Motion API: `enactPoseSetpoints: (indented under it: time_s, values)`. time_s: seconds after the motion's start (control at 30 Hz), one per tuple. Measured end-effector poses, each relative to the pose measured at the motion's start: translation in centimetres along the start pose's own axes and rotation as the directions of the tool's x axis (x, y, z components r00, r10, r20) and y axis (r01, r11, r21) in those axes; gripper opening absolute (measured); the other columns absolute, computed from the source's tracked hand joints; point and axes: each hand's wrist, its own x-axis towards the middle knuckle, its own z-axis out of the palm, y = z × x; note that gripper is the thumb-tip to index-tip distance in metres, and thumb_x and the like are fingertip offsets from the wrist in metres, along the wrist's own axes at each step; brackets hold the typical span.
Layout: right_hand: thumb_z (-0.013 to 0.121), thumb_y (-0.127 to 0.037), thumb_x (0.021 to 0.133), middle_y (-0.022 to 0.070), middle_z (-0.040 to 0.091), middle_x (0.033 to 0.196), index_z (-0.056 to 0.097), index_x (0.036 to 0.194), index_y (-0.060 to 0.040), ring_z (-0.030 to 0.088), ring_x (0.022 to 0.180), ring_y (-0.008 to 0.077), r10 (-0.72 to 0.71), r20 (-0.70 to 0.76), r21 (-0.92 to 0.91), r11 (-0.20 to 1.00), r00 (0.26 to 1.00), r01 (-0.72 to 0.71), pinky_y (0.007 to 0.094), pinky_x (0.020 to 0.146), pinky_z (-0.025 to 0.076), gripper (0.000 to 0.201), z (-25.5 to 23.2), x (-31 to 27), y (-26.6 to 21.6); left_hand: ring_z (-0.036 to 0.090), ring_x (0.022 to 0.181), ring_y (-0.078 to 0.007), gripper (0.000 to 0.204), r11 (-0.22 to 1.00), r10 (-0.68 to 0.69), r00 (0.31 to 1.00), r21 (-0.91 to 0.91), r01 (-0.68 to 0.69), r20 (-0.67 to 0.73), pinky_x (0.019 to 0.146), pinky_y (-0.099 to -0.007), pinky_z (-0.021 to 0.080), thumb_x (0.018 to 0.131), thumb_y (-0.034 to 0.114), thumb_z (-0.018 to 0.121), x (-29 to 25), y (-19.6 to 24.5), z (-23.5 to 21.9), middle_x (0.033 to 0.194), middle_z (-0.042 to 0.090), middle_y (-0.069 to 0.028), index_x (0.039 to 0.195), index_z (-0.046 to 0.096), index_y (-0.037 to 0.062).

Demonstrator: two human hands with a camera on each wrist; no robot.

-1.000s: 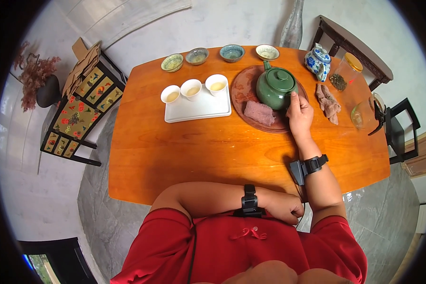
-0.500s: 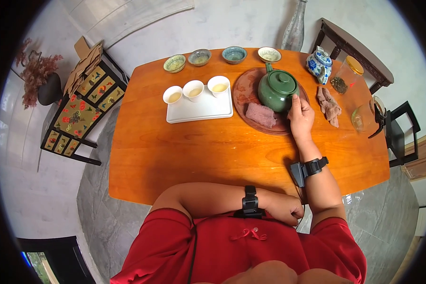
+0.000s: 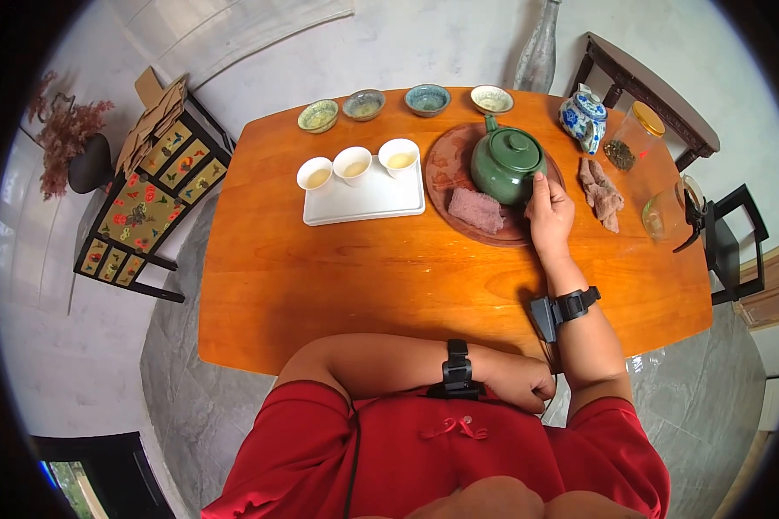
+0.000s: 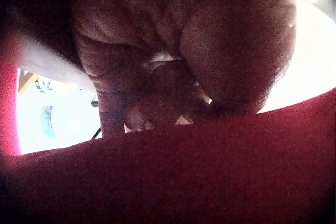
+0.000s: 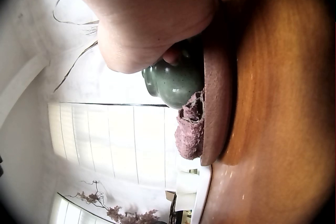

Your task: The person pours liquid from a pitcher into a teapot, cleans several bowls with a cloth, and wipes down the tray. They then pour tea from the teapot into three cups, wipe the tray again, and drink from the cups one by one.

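Note:
The green teapot (image 3: 506, 164) sits on a round reddish-brown tray (image 3: 448, 156), its spout toward the far side of the table. My right hand (image 3: 550, 216) grips the teapot's handle, thumb on top; in the right wrist view the hand (image 5: 152, 24) partly covers the teapot (image 5: 181, 85). A folded pinkish cloth (image 3: 476, 209) lies on the tray beside the pot. My left hand (image 3: 519, 379) rests in front of my body, fingers loosely curled, holding nothing. The left wrist view shows its palm (image 4: 173, 40) over red fabric.
Three white cups (image 3: 352, 164) of pale liquid stand on a white tray (image 3: 363, 208). Several bowls (image 3: 428, 99) line the far edge. Rightward are a blue-and-white teapot (image 3: 583, 117), lidded jar (image 3: 634, 138), brown cloth-like item (image 3: 601, 195) and glass pitcher (image 3: 662, 216).
The head view has shifted slightly, moving the tabletop objects a little in the picture. My right hand keeps its grip on the teapot, and my left hand stays where it was.

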Motion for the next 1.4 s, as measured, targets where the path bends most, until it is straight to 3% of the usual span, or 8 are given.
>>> enactPoseSetpoints:
  time_s: [0.57,0.63,0.73,1.07,1.13,1.27,1.33,1.4]
  values:
    - [0.055,-0.03,0.096,-0.0024,0.045,0.049,0.049,0.06,-0.0073,0.041,0.044,0.0054,-0.008,0.008,0.024,1.0,1.0,0.008,0.0236,0.041,0.03,0.044,-0.1,0.1,0.5,0.043,0.051,-0.0135,0.03,1.0,-0.005,1.0,0.003,0.005,0.007,0.05,-0.0352,0.037,0.085,0.02,0.058,0.0,0.2,0.0,0.054,0.047,-0.007,0.063,0.048,0.0012]
    - [0.055,-0.03,0.096,-0.0023,0.045,0.049,0.048,0.06,-0.0073,0.041,0.044,0.0055,-0.007,0.008,0.018,1.0,1.0,0.006,0.0236,0.041,0.03,0.044,-0.1,0.0,0.1,0.045,0.05,-0.015,0.022,1.0,0.013,1.0,-0.003,-0.013,-0.019,0.049,-0.0358,0.038,0.078,0.014,0.06,0.0,0.1,0.0,0.053,0.05,-0.0105,0.065,0.053,-0.0023]
    - [0.056,-0.03,0.096,-0.0022,0.045,0.049,0.048,0.059,-0.0072,0.041,0.044,0.0056,-0.001,0.007,0.012,1.0,1.0,0.001,0.0237,0.042,0.03,0.043,0.0,0.1,0.0,0.045,0.049,-0.0148,0.021,0.997,-0.056,0.998,-0.048,0.056,-0.001,0.049,-0.0358,0.038,0.078,0.014,0.06,-0.3,1.3,-0.3,0.054,0.05,-0.0107,0.066,0.053,-0.0026]
    - [0.056,-0.029,0.096,-0.0025,0.045,0.05,0.048,0.06,-0.0072,0.041,0.044,0.0054,0.001,-0.001,0.006,1.0,1.0,-0.001,0.0235,0.042,0.03,0.043,0.1,-0.1,-0.3,0.045,0.049,-0.0145,0.022,1.0,-0.005,1.0,-0.011,0.005,-0.017,0.048,-0.0357,0.038,0.077,0.014,0.059,-0.1,0.4,-0.1,0.053,0.051,-0.0101,0.064,0.053,-0.0019]
    - [0.056,-0.03,0.096,-0.0026,0.045,0.05,0.048,0.06,-0.0073,0.041,0.044,0.0053,0.0,0.001,0.013,1.0,1.0,0.0,0.0234,0.042,0.03,0.043,0.1,-0.1,-0.3,0.043,0.051,-0.0133,0.03,0.999,-0.045,0.999,-0.009,0.045,0.016,0.049,-0.0349,0.037,0.084,0.019,0.058,-0.2,0.6,-0.2,0.053,0.047,-0.0061,0.063,0.049,0.0012]
    - [0.056,-0.03,0.096,-0.0028,0.045,0.05,0.048,0.06,-0.0075,0.041,0.044,0.0052,0.006,0.003,0.034,0.999,1.0,-0.007,0.0232,0.042,0.03,0.043,0.0,0.0,0.0,0.043,0.051,-0.0129,0.03,0.999,-0.031,0.999,-0.018,0.032,0.008,0.049,-0.0346,0.037,0.085,0.019,0.058,-0.2,0.5,-0.1,0.053,0.047,-0.0058,0.063,0.049,0.0013]
    - [0.056,-0.03,0.096,-0.0029,0.045,0.05,0.049,0.06,-0.0075,0.041,0.044,0.0052,0.002,0.005,0.036,0.999,1.0,-0.002,0.0231,0.042,0.03,0.043,-0.1,0.0,0.5,0.046,0.049,-0.0144,0.022,0.999,-0.018,1.0,-0.037,0.017,-0.016,0.048,-0.0356,0.038,0.077,0.015,0.059,-0.1,0.4,0.0,0.053,0.05,-0.0099,0.064,0.053,-0.002]
    - [0.056,-0.03,0.096,-0.0029,0.045,0.05,0.049,0.06,-0.0075,0.041,0.044,0.0052,-0.013,0.011,0.038,0.999,1.0,0.012,0.0231,0.042,0.03,0.043,0.0,0.0,0.3,0.046,0.049,-0.0145,0.022,1.0,-0.011,1.0,-0.025,0.01,-0.02,0.048,-0.0357,0.038,0.077,0.014,0.059,-0.1,0.3,0.0,0.053,0.05,-0.01,0.064,0.053,-0.0021]
